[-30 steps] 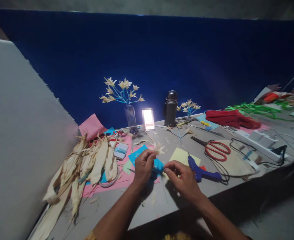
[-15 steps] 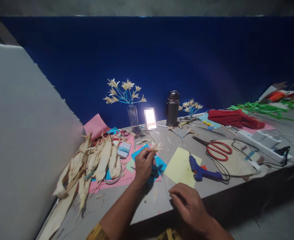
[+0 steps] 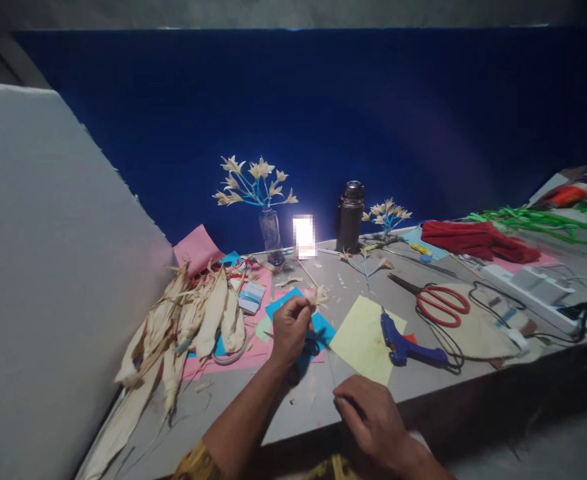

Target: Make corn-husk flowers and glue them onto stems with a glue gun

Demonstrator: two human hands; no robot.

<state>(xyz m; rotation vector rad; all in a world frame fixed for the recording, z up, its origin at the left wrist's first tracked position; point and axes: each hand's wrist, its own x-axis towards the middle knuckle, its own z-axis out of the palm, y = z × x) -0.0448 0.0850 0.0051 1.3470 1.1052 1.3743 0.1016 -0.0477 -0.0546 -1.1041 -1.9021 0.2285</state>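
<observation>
My left hand is closed in a pinch on a small cream corn husk flower, its petals pointing up past the fingertips. Below that hand, dark-handled scissors lie partly hidden on blue paper. My right hand hovers by the table's front edge, thumb and fingers curled together; whether anything is between them is hidden. Closest to it are a yellow paper sheet and a blue glue gun lying on its side.
Dried corn husks are heaped at the left on pink paper. Behind stand a glass vase of husk flowers, a glaring light and a dark flask. Red-handled scissors and a power strip with cables lie right.
The whole view has shifted slightly, so the table things appear a little farther right. My right hand has drawn slightly left and down; my left hand keeps its pinch on the flower.
</observation>
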